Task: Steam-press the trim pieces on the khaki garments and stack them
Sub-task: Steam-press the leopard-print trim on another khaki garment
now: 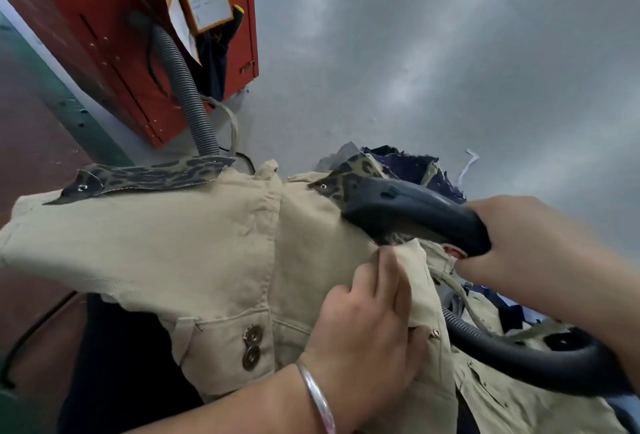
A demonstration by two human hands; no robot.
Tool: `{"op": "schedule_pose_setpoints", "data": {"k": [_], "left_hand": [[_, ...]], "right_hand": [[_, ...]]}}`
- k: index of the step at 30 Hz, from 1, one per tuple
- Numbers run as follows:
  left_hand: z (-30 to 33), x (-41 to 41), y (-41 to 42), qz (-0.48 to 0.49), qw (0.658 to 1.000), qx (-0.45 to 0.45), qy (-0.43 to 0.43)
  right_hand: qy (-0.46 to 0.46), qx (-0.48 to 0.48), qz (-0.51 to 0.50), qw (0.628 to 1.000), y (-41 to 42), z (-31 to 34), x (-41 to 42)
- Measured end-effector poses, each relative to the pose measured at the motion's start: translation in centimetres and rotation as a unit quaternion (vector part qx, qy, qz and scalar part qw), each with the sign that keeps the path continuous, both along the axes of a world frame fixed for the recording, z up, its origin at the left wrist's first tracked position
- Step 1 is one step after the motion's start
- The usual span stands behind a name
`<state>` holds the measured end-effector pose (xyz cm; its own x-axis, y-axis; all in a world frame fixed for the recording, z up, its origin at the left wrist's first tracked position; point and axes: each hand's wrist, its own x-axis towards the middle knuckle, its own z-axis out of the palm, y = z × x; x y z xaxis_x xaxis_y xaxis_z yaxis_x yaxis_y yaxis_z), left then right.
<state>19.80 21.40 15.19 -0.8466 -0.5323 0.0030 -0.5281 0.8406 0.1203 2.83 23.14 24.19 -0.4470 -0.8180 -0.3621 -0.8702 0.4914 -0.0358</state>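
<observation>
Khaki garment (180, 243), creased woven cloth with leopard-print trim (152, 175) and metal snaps. Its fold is pinched by the left hand (367, 322). A black steam iron (412, 215) is clasped by the right hand (519, 243).

Both forearms bare, no sleeves visible; plain silver bangle (317, 399) (smooth, unmarked) circles left wrist.

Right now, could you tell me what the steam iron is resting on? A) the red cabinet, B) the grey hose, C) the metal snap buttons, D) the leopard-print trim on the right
D: the steam iron, held by the right hand, sits on the right leopard-print trim of the khaki garment.
</observation>
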Motion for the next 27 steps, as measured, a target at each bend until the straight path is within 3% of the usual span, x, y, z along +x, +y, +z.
{"op": "schedule_pose_setpoints", "data": {"k": [5,10,14,23,27], "left_hand": [[-0.1,-0.2,0.0,0.010,1.000,0.004,0.005],[0.0,-0.1,0.2,0.009,1.000,0.001,0.008],[-0.1,0.2,0.2,0.004,0.999,-0.016,0.038],[-1.0,0.9,1.1,-0.028,0.994,-0.054,0.092],[-1.1,0.9,1.0,-0.027,0.994,-0.049,0.098]], "right_hand": [[0.010,-0.042,0.007,0.999,-3.9,-1.4,1.9],[-0.040,-0.091,-0.034,0.994,-6.8,-1.6,1.4],[-0.112,-0.145,-0.063,0.981,-3.8,1.1,-1.1],[-0.014,0.006,-0.005,1.000,2.6,0.2,0.9],[0.029,-0.011,0.026,0.999,-0.5,-0.1,2.8]]}}
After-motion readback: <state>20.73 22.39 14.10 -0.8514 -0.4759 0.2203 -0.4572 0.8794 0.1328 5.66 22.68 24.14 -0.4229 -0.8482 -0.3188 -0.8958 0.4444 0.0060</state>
